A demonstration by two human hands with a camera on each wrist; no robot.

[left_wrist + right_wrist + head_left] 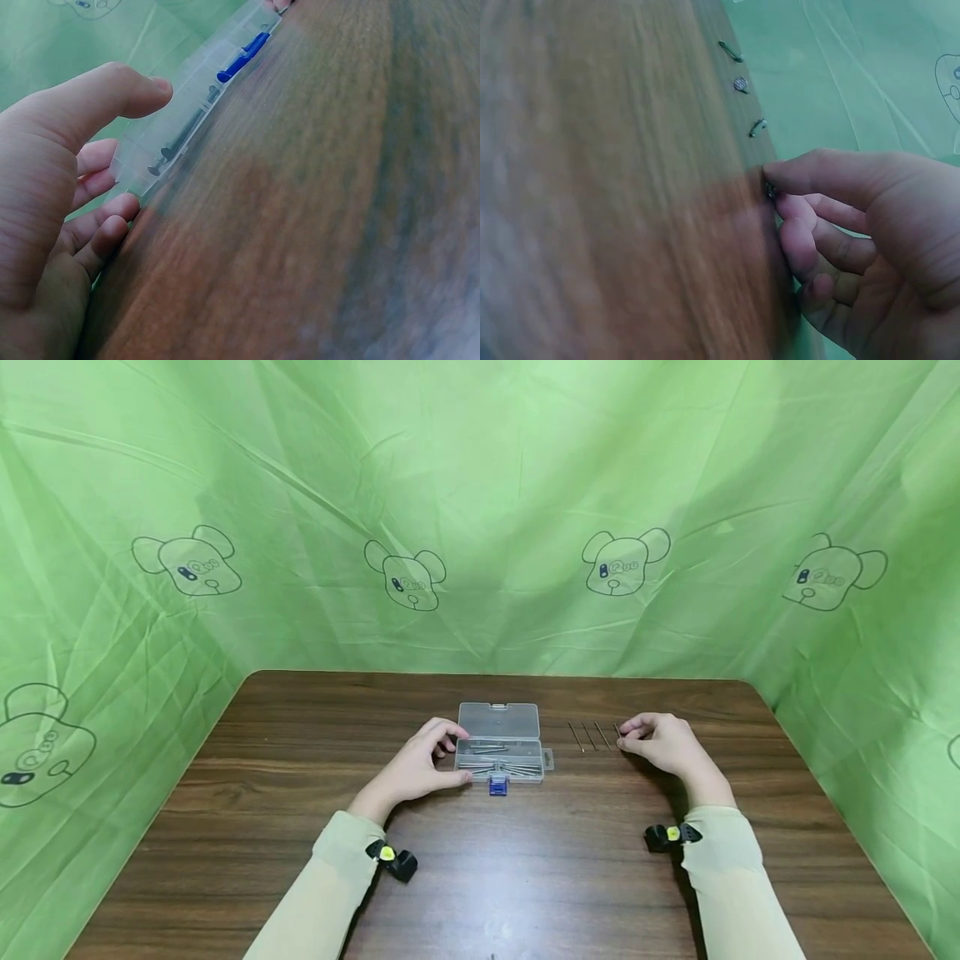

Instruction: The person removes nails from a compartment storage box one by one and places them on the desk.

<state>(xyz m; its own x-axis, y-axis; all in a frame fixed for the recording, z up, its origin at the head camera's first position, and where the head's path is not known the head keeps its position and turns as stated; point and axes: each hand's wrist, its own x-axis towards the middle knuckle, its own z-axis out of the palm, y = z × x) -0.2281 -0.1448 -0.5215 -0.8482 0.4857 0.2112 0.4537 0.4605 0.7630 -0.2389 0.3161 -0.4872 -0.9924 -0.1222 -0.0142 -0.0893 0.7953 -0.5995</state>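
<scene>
Held sleeves [731, 877] over the desk [570, 877]; toward its far edge, clasped the box [501, 737] with wide-arched left hand [420, 764], perhaps against sliding; rightward, pinched a nail [617, 730] in near-closed right hand [663, 745], seemingly for alignment.

Animal-head logos [617, 562] are repeating across the green cloth [480, 485]; their lettering [624, 567] is looking too small to read.

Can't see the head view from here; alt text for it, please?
A right hand pinches the rightmost of four nails lined up on a wooden table. The left hand holds the left end of an open clear case with more nails inside. Green cloth hangs behind.
</scene>
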